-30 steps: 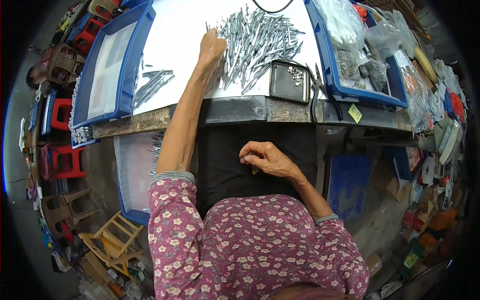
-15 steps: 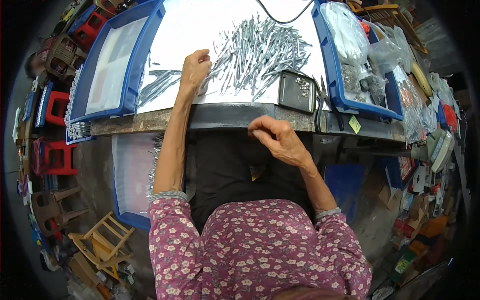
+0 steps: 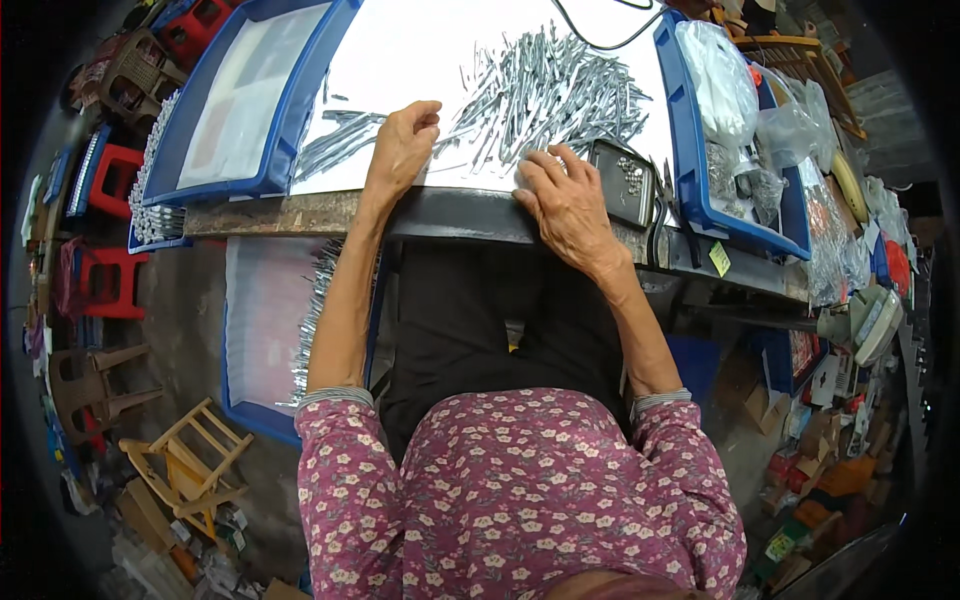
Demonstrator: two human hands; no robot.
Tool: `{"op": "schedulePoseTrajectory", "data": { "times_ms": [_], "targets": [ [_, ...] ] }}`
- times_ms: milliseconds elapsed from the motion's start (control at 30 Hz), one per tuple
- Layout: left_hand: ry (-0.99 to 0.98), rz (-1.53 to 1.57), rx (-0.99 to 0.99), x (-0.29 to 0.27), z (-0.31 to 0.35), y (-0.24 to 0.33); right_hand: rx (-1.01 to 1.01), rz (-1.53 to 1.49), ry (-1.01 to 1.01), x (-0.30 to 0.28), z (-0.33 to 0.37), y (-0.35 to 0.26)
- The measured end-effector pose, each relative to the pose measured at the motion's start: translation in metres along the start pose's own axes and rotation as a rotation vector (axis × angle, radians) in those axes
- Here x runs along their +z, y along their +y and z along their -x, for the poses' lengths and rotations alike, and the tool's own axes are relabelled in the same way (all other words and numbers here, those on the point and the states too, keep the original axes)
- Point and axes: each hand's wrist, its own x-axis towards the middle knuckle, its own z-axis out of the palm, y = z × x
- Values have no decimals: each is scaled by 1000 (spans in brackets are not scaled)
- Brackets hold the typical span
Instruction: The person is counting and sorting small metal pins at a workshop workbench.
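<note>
A loose pile of thin grey metal strips [image 3: 555,90] lies on the white table top. At its near left edge is my left hand [image 3: 402,150], its fingers curled and pressed together; whatever may be in them is hidden. My right hand [image 3: 568,200] is over the table's front edge, at the near side of the pile. Its fingers are bent and apart, with nothing visibly held. Beside it sits a small dark tray [image 3: 610,165] with little shiny pieces. Left of my left hand, more strips lie in a flatter bundle [image 3: 345,140].
Blue plastic bins flank the table: the left bin [image 3: 285,110] is lined with white sheet, the right bin [image 3: 690,170] holds plastic bags. Dark-handled pliers [image 3: 685,215] lie by the tray. A black cable [image 3: 600,45] crosses the back. Another lined bin [image 3: 265,330] stands below the table.
My right hand has moved up and forward from in front of the table to the pile's near edge, its fingers spreading. My left hand keeps its closed shape. The whole view has shifted slightly.
</note>
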Motion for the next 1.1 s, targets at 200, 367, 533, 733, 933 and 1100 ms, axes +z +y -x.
{"op": "schedulePoseTrajectory", "data": {
  "times_ms": [200,367,533,733,933,1100],
  "targets": [
    [4,-43,49,-6,14,-1,18,-1,-9,-2,3,-5],
    [0,-106,41,-6,28,13,-41,-48,20,1,-5,-9],
    [47,-159,100,-5,35,10,-24,-15,-12,8,-4,-9],
    [-35,-123,114,-2,41,6,9,32,36,8,-6,-10],
    [-32,-121,39,0,43,14,5,-55,72,19,-25,-9],
    [37,-204,115,6,42,6,21,18,25,18,-27,-5]
  ]
}}
